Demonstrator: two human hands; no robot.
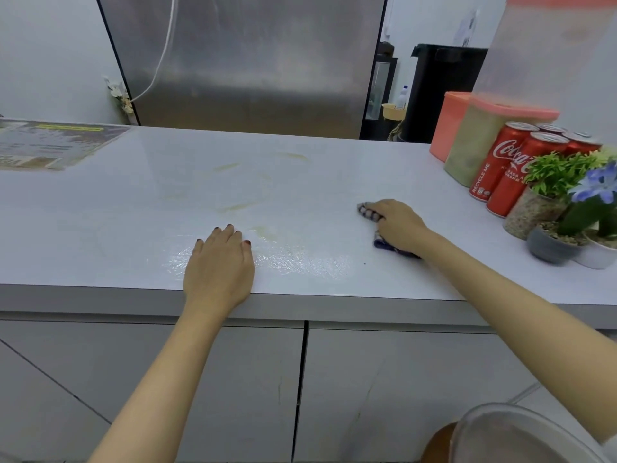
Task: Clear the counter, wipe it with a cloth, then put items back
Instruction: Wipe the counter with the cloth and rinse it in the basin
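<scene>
From the head view, the left hand [218,262] lies flat with fingers spread on the white counter [300,182], while the right hand [399,225] curls round a blue cloth [384,243] pressed to the counter near the red cola cans [510,165].

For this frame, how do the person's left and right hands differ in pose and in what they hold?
The left hand lies flat, fingers straight; the right hand has its fingers curled. The left hand holds nothing; the right hand grips a blue cloth. The left hand sits at the front edge; the right hand is farther back, nearer the cans. Both rest on the counter.
</scene>
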